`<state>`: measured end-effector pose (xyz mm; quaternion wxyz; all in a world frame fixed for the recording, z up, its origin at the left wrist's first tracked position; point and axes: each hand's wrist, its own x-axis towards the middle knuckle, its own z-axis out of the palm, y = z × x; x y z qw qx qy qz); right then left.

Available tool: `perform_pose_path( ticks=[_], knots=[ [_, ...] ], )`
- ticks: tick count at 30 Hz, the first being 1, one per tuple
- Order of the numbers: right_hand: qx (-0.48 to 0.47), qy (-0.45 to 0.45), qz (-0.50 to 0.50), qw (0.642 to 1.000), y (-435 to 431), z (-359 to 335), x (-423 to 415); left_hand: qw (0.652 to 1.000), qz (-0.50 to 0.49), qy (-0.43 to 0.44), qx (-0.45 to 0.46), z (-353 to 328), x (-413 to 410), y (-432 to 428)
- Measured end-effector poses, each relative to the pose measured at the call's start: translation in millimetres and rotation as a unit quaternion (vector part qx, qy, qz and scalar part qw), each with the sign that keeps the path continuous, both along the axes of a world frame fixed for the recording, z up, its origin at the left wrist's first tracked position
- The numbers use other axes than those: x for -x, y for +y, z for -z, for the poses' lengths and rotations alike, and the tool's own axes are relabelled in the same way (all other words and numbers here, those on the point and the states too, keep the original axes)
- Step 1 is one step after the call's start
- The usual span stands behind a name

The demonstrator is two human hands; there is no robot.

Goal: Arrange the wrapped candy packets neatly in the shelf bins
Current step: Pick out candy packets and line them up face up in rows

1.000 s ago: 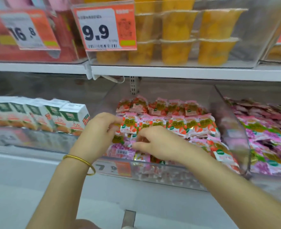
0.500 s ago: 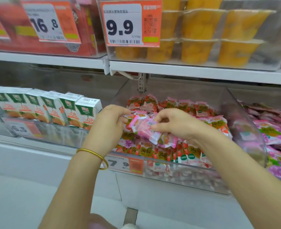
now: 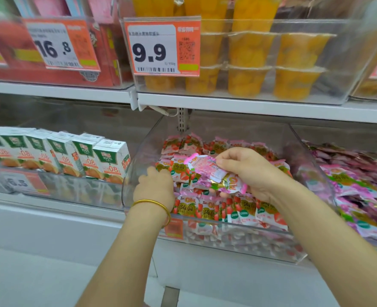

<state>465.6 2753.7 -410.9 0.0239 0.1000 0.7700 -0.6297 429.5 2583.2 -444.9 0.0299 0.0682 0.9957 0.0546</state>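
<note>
A clear plastic bin (image 3: pixel 307 173) on the lower shelf holds several pink-and-red strawberry candy packets (image 3: pixel 245 209), some standing in rows along the front. My right hand (image 3: pixel 249 171) holds a small stack of pink packets (image 3: pixel 207 171) above the bin's middle, fingers curled round them. My left hand (image 3: pixel 155 185), with a gold bangle on the wrist, is down in the bin's left part, its fingers on the packets there; whether it grips one is hidden.
Juice cartons (image 3: pixel 76 156) stand in the bin to the left. A bin of purple-pink candy packets (image 3: pixel 360 191) lies to the right. Above, a shelf carries yellow fruit cups (image 3: pixel 249 63), red boxes (image 3: pixel 107 52) and price tags (image 3: pixel 161 47).
My right hand has lifted the pink packets up and right, out of the pile. My left hand let go of them and dropped to the bin's left side.
</note>
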Motion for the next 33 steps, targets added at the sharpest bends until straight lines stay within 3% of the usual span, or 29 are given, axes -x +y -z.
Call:
perform_pose_path(
  ticks=[7,13,19,23,30,33],
  knots=[
    [0.136,-0.021,-0.016,0.990,10.5,-4.8,-10.2,0.998,-0.028,0.013,-0.063,-4.4,-6.0,3.8],
    [0.194,-0.014,-0.011,0.981,13.6,-8.1,-15.9,0.972,-0.011,0.002,-0.234,-7.3,0.7,-2.4],
    [0.232,0.034,0.029,0.972,22.8,-11.4,-24.2,0.870,0.022,-0.021,-0.492,-25.2,-10.7,11.3],
    [0.230,0.068,0.051,0.969,35.0,-14.8,-34.5,0.836,0.064,-0.004,-0.545,-30.6,-18.2,27.9],
    [0.287,0.101,0.062,0.951,63.8,-23.5,-56.4,0.736,0.151,-0.142,-0.645,-36.9,-39.4,75.1],
    [0.266,0.117,0.095,0.952,82.3,-23.8,-69.0,0.700,0.190,-0.185,-0.663,-40.6,-49.8,97.4]
  ],
)
